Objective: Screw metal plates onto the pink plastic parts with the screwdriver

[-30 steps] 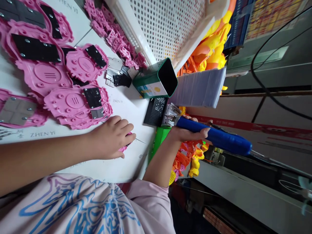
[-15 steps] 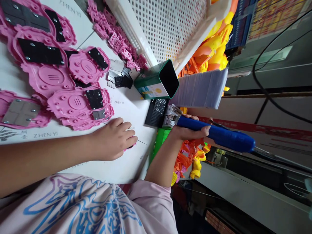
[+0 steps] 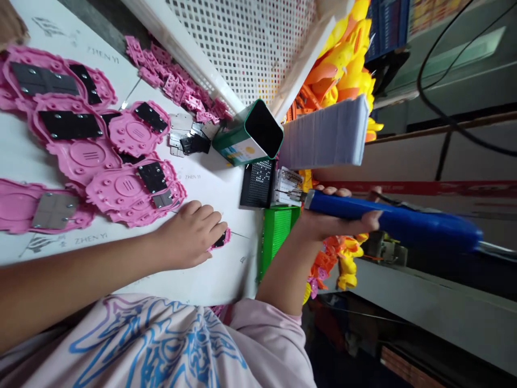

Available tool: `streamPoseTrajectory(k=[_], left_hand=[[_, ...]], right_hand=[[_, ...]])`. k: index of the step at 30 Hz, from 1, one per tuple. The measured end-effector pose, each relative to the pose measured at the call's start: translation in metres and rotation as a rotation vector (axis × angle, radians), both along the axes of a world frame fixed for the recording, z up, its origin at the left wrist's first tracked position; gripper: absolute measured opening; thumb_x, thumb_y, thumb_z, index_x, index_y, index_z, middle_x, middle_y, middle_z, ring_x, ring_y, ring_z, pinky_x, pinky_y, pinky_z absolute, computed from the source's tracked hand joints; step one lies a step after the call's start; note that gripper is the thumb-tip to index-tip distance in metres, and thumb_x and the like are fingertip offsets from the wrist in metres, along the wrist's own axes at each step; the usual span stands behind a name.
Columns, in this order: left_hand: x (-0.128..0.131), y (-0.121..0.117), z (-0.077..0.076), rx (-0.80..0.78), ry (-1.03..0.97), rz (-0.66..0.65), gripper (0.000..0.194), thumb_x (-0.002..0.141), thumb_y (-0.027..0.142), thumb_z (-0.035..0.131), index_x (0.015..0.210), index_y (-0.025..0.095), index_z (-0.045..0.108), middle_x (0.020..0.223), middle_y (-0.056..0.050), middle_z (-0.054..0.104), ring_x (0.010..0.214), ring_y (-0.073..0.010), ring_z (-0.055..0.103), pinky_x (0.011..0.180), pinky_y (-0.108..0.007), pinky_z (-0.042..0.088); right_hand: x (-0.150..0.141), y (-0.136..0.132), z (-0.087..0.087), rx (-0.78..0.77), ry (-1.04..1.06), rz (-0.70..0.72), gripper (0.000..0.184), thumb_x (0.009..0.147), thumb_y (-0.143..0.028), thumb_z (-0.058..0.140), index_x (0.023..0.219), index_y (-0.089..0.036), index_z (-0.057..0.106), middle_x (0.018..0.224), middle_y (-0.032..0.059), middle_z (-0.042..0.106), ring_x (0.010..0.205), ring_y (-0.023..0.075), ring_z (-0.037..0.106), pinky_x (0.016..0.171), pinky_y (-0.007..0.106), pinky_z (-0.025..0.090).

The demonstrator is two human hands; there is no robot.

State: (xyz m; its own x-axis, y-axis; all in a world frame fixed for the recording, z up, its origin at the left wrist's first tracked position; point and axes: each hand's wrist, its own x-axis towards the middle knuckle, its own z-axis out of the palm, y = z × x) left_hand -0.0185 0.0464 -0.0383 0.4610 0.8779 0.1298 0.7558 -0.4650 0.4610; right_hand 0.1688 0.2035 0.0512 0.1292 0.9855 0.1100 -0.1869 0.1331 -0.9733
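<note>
My left hand (image 3: 196, 234) rests on the white table with its fingers curled down over a small pink plastic part with a black cover (image 3: 220, 239). Most of that part is hidden under the hand. A blue electric screwdriver (image 3: 388, 218) lies in the grip of my right hand (image 3: 327, 218). Its bit points left, over or beside a small white tray (image 3: 288, 180) at the table's right edge. Whether the bit touches anything there I cannot make out. Beside it sits a black perforated screw tray (image 3: 255, 186) with shiny screws in it.
Pink plastic shells (image 3: 115, 186) with screwed-on covers lie at left. Loose black and grey covers (image 3: 194, 141) are near a green tin (image 3: 230, 143). Small pink pieces (image 3: 177, 86) line a white basket (image 3: 194, 48). A green basket (image 3: 278, 231) and yellow parts (image 3: 343, 59) stand at right.
My right hand has shifted right with the screwdriver. The view has moved slightly. A little more of the small pink part shows beside my left hand.
</note>
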Motion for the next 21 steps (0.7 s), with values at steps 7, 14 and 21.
streamPoseTrajectory(k=[7, 14, 21], left_hand=[[-0.001, 0.001, 0.001, -0.033, -0.069, -0.004, 0.046, 0.077, 0.036, 0.068, 0.116, 0.014, 0.057, 0.113, -0.01, 0.061, 0.105, -0.0286, 0.048, 0.082, -0.04, 0.028], [0.0, 0.002, 0.001, -0.048, -0.052, 0.016, 0.041, 0.073, 0.041, 0.072, 0.106, 0.018, 0.063, 0.104, -0.009, 0.061, 0.099, -0.029, 0.048, 0.079, -0.04, 0.028], [-0.002, 0.002, 0.001, -0.02, -0.021, -0.002, 0.046, 0.073, 0.046, 0.072, 0.108, 0.017, 0.063, 0.104, -0.009, 0.061, 0.099, -0.029, 0.048, 0.079, -0.039, 0.027]], right_hand=[[-0.014, -0.081, 0.001, 0.214, -0.079, 0.153, 0.041, 0.074, -0.054, 0.046, 0.104, -0.031, 0.061, 0.058, -0.0054, 0.045, 0.047, 0.0123, 0.046, 0.05, 0.029, 0.045], [-0.029, -0.11, -0.023, 0.301, -0.168, 0.215, 0.042, 0.076, -0.053, 0.044, 0.113, -0.036, 0.058, 0.063, -0.004, 0.045, 0.049, 0.013, 0.048, 0.052, 0.031, 0.047], [-0.022, -0.108, -0.027, 0.262, -0.102, 0.219, 0.043, 0.075, -0.049, 0.042, 0.112, -0.034, 0.06, 0.065, -0.0034, 0.048, 0.052, 0.0139, 0.051, 0.055, 0.032, 0.048]])
